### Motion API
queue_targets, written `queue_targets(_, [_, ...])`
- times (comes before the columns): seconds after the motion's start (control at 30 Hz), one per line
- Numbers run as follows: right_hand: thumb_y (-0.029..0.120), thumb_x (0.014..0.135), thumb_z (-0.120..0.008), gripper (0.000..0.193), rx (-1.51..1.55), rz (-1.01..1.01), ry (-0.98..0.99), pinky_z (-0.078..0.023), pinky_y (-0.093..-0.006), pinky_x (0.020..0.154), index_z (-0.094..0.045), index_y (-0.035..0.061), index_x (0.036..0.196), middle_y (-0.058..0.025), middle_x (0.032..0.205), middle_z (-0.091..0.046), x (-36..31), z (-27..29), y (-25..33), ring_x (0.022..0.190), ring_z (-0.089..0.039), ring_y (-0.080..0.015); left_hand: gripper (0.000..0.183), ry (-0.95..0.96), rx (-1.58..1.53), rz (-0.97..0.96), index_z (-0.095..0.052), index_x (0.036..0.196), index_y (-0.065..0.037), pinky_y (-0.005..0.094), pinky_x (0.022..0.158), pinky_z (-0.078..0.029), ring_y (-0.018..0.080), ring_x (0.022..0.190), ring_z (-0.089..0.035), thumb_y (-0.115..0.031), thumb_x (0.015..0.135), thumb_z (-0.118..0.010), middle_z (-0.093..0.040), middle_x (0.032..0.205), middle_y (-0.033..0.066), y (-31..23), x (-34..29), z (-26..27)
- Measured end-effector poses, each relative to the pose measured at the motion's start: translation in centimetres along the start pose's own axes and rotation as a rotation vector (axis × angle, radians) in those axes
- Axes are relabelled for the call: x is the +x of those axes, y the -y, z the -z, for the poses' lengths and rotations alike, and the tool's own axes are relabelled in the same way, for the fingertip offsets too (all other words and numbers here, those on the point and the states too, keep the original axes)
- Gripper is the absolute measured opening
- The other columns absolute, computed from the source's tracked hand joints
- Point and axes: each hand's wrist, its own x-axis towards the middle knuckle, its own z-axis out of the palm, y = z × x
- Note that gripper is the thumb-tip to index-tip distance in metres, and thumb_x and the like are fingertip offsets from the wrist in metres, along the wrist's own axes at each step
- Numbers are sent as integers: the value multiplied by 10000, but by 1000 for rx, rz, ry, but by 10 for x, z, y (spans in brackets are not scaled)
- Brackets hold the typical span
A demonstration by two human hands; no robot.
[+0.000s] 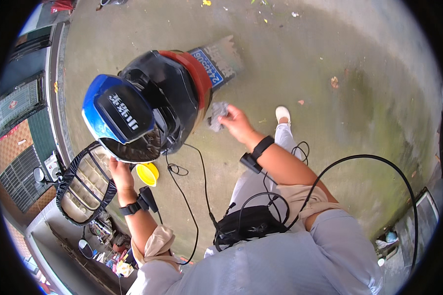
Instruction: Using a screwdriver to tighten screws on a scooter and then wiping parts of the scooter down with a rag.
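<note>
In front of me stands a scooter's black rear box (170, 81) with a red band (194, 73) round its far side. A blue lid (115, 110) with a black panel and white lettering is tilted toward the left, its dark inside partly showing. My left hand (122, 177) is closed at the lid's lower edge, beside the raised scooter seat (86, 182), whose beige ribbed underside faces me. Just right of the box, my right hand (237, 124) pinches a crumpled grey cloth (218, 116), apart from the box. Some left fingers are hidden.
Behind the box sits a blue number plate (207, 68) on a mudguard. A yellow basin (147, 174) rests on the concrete floor (275, 59) below the lid. Black cables (202, 162) hang in front of me. A scooter mirror (85, 248) and clutter lie lower left.
</note>
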Motion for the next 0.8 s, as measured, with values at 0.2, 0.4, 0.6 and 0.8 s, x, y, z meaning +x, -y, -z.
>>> queue_targets(0.2, [-26,858,-587,312,-17,77,-71,-481,-270,836,-537,12,1164,-24,1027,-616,-25,56,32,922,-589,-110,621,488,1079,186,-508,1217,72,351,917,-449,327,1063,-590,-321,774,-694,-606,1127,240,132,-8,16])
queue_targets(0.4, [-49,871,-547,324,-68,-50,-95,-438,-281,922,-523,7,1190,-49,1144,-592,-54,70,43,1057,-553,-126,432,316,487,684,-483,1168,25,297,578,-518,194,724,-656,-112,801,-667,-644,858,102,166,-10,-32])
queue_targets(0.6, [-38,876,-537,322,-114,-120,-60,-466,-294,902,-517,1,1194,-60,1104,-622,-67,61,39,1008,-597,-146,171,157,441,359,-586,987,18,290,496,-497,193,603,-648,-116,883,-569,-607,753,70,160,4,-52])
queue_targets(0.8, [-36,879,-537,319,-143,-123,-12,-450,-291,923,-514,-5,1196,-62,1123,-614,-75,47,35,1026,-588,-144,217,135,911,-901,-606,902,-14,323,526,-462,171,550,-582,-187,930,-478,-596,679,77,165,31,-56])
